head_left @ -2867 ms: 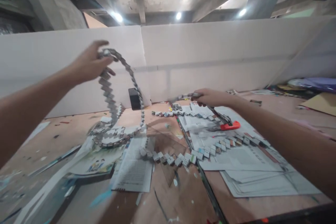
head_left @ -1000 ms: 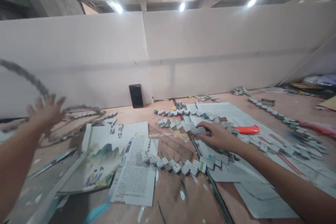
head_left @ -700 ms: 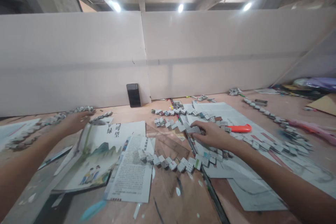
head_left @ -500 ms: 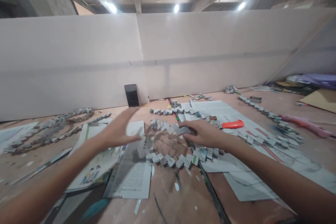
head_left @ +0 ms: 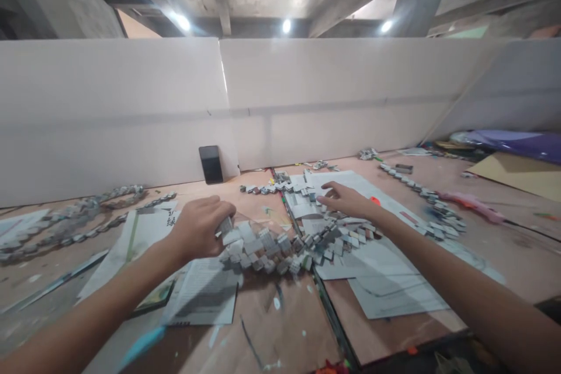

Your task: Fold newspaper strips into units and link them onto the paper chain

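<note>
At six o'clock on the bench (head_left: 289,339), the paper chain (head_left: 268,250) has its nine-o'clock end in the left hand's (head_left: 201,225) closed grip; the right hand (head_left: 346,198), earlier pinching paper, now hangs loosely parted at the chain's two o'clock.

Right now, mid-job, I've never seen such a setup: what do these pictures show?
No machine here: someone works bare-handed, and every picture comes from one head-worn camera looking forward and down. The left hand holds a folded paper chain; the right hand is close by, partly open, with nothing clearly in its grip. On the tabletop lie more chains, printed sheets and a pink tool. A phone stands upright by the white partition.
</note>
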`<state>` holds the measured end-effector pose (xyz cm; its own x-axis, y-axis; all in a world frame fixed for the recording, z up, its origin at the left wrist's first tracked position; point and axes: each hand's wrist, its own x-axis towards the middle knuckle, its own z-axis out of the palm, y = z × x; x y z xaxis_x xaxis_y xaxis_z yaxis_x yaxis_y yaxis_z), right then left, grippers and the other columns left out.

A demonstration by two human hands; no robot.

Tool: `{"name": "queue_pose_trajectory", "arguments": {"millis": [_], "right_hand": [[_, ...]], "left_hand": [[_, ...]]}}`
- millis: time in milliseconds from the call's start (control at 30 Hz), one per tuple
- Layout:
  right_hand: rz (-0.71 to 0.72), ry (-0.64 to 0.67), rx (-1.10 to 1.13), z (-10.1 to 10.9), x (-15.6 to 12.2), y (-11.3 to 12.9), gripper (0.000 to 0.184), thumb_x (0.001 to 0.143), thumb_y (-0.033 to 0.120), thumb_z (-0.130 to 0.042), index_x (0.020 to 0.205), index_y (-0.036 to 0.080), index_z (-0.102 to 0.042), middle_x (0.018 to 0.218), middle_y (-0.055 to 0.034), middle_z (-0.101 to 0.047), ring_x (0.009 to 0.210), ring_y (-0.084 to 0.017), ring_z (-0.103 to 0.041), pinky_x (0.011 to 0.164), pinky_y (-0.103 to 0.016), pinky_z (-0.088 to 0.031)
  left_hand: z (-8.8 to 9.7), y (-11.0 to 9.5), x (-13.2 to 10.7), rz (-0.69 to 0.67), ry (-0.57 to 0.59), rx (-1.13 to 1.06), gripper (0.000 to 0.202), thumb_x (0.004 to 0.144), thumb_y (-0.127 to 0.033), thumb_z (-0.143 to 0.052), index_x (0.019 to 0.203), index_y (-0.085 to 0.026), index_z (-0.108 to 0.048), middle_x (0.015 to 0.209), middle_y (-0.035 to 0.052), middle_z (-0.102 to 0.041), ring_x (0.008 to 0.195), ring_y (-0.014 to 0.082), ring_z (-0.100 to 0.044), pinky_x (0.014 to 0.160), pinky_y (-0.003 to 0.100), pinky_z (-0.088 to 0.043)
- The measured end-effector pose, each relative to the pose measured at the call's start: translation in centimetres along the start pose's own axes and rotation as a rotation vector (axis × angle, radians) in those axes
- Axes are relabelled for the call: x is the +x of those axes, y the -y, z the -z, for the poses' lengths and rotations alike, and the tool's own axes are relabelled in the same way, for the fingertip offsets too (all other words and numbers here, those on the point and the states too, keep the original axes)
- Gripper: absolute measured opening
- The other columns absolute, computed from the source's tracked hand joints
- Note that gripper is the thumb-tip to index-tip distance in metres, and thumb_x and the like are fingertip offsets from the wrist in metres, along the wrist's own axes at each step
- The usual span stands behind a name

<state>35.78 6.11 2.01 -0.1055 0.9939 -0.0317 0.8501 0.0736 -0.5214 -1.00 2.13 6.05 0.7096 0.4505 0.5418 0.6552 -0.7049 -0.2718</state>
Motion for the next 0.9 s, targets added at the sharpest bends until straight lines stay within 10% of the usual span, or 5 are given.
{"name": "queue_pose_trajectory", "arguments": {"millis": [133, 400, 600, 900], "right_hand": [[-0.112, -0.026, -0.132, -2.0, 5.0, 0.1, 0.078, 0.064, 0.050, -0.070, 0.126, 0.009, -0.046, 0.115, -0.0238, -0.060, 0.103, -0.035, -0.059, 0.079, -0.041, -0.047], [-0.107, -0.033, 0.260, -1.1, 7.7, -0.8, 0.019, 0.074, 0.033, -0.059, 0.071, 0.015, -0.058, 0.067, -0.0091, -0.064, 0.068, -0.021, -0.062, 0.057, -0.029, -0.049], [0.017, -0.248, 0.704, 4.0, 5.8, -2.3, 0.033, 0.090, 0.038, -0.034, 0.065, 0.019, -0.046, 0.064, -0.0073, -0.058, 0.068, -0.017, -0.059, 0.051, -0.024, -0.047], [0.145, -0.823, 1.679, 16.9, 1.5, -6.2, 0.046, 0.094, 0.036, -0.028, 0.061, 0.013, -0.051, 0.088, -0.0086, -0.067, 0.065, -0.008, -0.059, 0.059, -0.027, -0.042]], "left_hand": [[0.5, -1.1, -2.0, -0.016, 0.026, 0.108, 0.007, 0.065, -0.015, -0.052, 0.068, -0.022, -0.052, 0.057, 0.0023, -0.054, 0.056, 0.0200, -0.050, 0.051, 0.032, -0.031], [1.3, 2.1, -7.9, 0.207, 0.267, 0.242, 0.015, 0.067, -0.016, -0.050, 0.079, -0.021, -0.058, 0.069, 0.0071, -0.061, 0.071, 0.0252, -0.058, 0.061, 0.034, -0.040], [0.8, 3.6, -9.1, 0.431, 0.315, 0.142, 0.033, 0.076, -0.026, -0.046, 0.106, -0.018, -0.056, 0.100, 0.0114, -0.065, 0.095, 0.0291, -0.060, 0.073, 0.036, -0.046], [-1.7, 2.6, -3.4, 0.493, 0.391, -0.176, 0.042, 0.082, -0.038, -0.042, 0.117, -0.018, -0.053, 0.110, 0.0109, -0.062, 0.088, 0.0257, -0.061, 0.075, 0.033, -0.044]]}}
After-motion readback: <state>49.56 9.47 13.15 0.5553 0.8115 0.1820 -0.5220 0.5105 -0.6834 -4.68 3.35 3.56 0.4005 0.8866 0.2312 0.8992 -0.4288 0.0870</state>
